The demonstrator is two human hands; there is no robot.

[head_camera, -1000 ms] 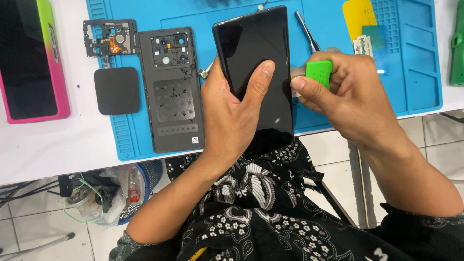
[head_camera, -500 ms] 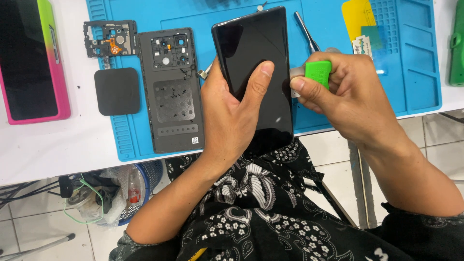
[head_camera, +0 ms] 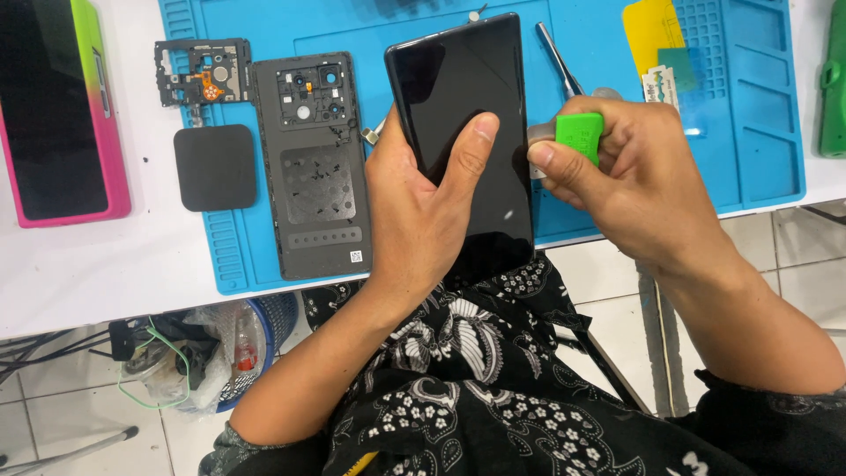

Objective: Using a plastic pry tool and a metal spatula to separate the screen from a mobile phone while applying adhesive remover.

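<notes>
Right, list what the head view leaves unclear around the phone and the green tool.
- Tip of the green tool: hidden behind the right hand.
- Lower end of the phone: covered by the left hand.
- Green object far right: cut off by the frame edge.
- Small parts on the blue mat: too small to identify.

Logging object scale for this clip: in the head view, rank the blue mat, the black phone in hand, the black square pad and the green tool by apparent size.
1. Blue mat
2. Black phone, though it is held nearer the camera
3. Black square pad
4. Green tool, partly hidden by the right hand
</notes>
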